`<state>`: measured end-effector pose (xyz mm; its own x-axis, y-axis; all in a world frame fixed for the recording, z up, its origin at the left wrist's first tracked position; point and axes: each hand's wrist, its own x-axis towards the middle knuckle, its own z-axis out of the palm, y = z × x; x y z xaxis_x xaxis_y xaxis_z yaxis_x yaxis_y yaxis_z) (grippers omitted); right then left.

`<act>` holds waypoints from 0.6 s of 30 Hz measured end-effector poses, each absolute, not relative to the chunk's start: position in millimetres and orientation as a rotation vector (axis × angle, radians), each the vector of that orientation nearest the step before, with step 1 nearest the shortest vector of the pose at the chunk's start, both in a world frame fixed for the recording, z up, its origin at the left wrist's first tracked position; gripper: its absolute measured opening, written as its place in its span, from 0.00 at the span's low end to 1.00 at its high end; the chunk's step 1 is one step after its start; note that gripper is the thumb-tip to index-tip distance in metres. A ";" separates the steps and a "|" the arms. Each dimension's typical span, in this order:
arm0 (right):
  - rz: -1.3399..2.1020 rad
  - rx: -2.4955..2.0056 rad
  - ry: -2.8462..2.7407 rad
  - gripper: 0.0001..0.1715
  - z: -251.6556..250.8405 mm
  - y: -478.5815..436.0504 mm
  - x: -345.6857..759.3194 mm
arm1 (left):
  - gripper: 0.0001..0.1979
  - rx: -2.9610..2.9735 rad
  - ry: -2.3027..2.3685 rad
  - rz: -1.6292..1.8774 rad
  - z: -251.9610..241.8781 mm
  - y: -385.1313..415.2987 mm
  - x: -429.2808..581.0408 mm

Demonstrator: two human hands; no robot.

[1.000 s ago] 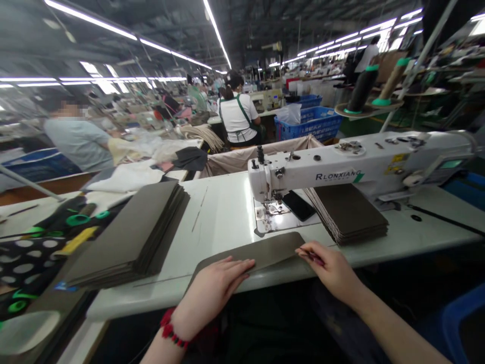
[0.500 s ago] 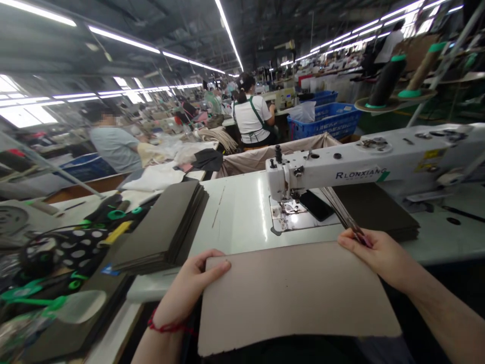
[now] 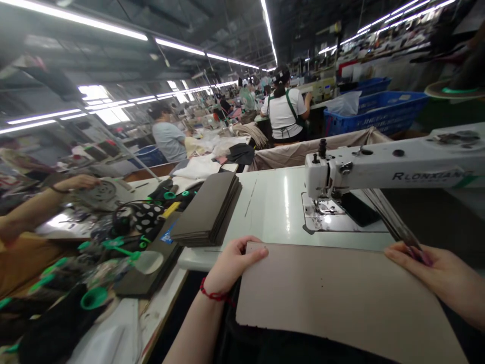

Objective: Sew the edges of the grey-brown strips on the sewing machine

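A flat beige-grey rectangular panel (image 3: 341,298) is held out in front of me, tilted above my lap. My left hand (image 3: 233,265) grips its upper left corner, thumb on top and fingers beneath. At the upper right corner my right hand (image 3: 447,275) pinches the edge. That same hand also holds a slim metal tool (image 3: 411,241) with a reddish end, its exact kind unclear. Beyond the panel stands a white sewing machine (image 3: 379,167), with a black phone (image 3: 359,209) lying beside its needle plate (image 3: 322,217).
A stack of dark panels (image 3: 206,212) lies on the pale table (image 3: 265,202) to the left; another dark stack (image 3: 424,212) sits under the machine arm. Further left are green-ended spools (image 3: 94,298) and a co-worker's arm (image 3: 34,202). Blue crates (image 3: 375,114) stand behind.
The view has swung left, so everything appears further right. A co-worker's arm has come into view at the left. Both of my hands keep their hold on the panel.
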<state>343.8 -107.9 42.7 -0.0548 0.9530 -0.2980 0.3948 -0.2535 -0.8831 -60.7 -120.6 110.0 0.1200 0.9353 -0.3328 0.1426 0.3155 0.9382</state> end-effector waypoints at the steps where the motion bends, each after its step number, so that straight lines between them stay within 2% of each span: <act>1: 1.327 -1.672 -1.422 0.26 40.7 -107.2 343.3 | 0.15 1.122 1.334 0.805 110.2 -120.8 -61.5; 6: 1.366 -1.650 -1.426 0.25 38.4 -105.6 337.4 | 0.16 1.184 1.354 0.777 112.2 -121.8 -61.3; 10: 1.260 -1.611 -1.534 0.26 42.3 -104.2 327.8 | 0.15 1.406 1.487 0.810 124.6 -116.9 -63.4; 15: 0.824 -1.532 -1.707 0.24 32.7 -99.9 319.9 | 0.15 1.721 1.884 1.283 190.8 -101.8 -105.8; 18: 0.786 -1.511 -1.750 0.23 20.5 -100.8 319.0 | 0.14 2.133 2.111 1.739 222.2 -90.4 -148.4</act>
